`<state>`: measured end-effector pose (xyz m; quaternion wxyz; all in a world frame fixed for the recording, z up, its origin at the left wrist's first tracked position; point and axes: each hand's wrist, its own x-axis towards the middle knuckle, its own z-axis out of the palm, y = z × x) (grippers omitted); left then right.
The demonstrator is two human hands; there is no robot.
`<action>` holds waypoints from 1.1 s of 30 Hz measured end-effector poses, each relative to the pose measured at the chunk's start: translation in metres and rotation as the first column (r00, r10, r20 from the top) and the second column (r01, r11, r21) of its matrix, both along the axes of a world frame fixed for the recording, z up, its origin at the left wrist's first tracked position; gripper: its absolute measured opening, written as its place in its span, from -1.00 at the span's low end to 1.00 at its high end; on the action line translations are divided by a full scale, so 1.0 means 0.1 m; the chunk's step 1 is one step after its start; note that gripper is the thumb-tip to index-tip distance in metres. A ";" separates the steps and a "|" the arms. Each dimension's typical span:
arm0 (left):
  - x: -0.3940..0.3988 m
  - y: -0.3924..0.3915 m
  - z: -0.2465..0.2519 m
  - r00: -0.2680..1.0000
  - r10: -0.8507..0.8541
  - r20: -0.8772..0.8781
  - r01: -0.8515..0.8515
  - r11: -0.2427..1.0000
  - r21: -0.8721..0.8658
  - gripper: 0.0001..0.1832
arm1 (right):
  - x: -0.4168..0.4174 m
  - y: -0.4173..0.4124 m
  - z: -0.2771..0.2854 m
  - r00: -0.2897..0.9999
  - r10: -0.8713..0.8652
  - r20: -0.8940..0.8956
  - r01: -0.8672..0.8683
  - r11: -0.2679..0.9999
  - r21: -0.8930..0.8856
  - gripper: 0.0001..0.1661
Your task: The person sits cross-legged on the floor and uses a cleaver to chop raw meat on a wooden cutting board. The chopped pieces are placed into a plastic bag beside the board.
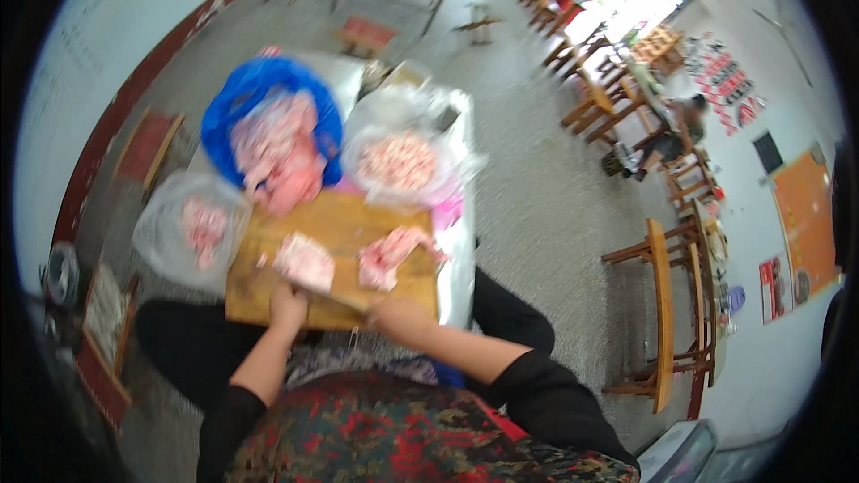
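Observation:
A wooden cutting board (335,221) lies in front of me. On its left half rests a slab of pale pink, fatty raw meat (305,260), and a second, uneven strip of raw meat (389,258) lies to its right. My right hand (402,318) is closed around the handle of a knife (335,296), whose blade points left along the slab's near edge. My left hand (288,307) is at the far end of the blade, close against the slab. Blur hides whether its fingers hold the meat or the blade.
Beyond the board are a blue bag (268,74) of large raw meat pieces (282,147) and a clear-bagged bowl (396,194) of diced meat (399,159). A clear plastic bag (161,248) with meat bits stands left. Wooden benches (661,322) and a seated person (688,124) are right.

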<state>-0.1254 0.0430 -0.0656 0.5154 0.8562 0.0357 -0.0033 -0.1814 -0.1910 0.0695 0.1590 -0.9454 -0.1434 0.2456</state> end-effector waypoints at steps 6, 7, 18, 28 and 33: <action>-0.07 0.59 0.32 0.901 -0.083 -0.425 -0.135 0.878 -0.458 -0.90 | -0.38 -0.45 0.04 0.991 -0.129 0.035 0.133 0.981 -0.142 -0.80; -0.09 0.61 0.34 0.920 -0.048 -0.389 -0.179 0.830 -0.528 -0.91 | -0.44 -0.48 0.10 0.990 -0.134 0.043 0.139 0.979 -0.152 -0.77; 0.05 0.74 0.77 0.920 -0.070 -0.385 -0.276 0.582 -0.765 -0.70 | -0.64 -0.37 -0.22 0.868 -0.445 0.221 0.425 0.895 0.136 -0.77; 0.50 1.17 0.70 0.970 0.238 0.042 -0.222 0.947 -0.233 -0.82 | -0.54 -0.17 -0.30 0.895 -0.407 0.185 0.413 0.911 0.007 -0.75; 0.97 1.42 0.74 0.898 0.198 0.394 -0.309 0.920 0.241 -0.69 | -0.53 -0.19 -0.30 0.897 -0.412 0.160 0.419 0.908 -0.017 -0.75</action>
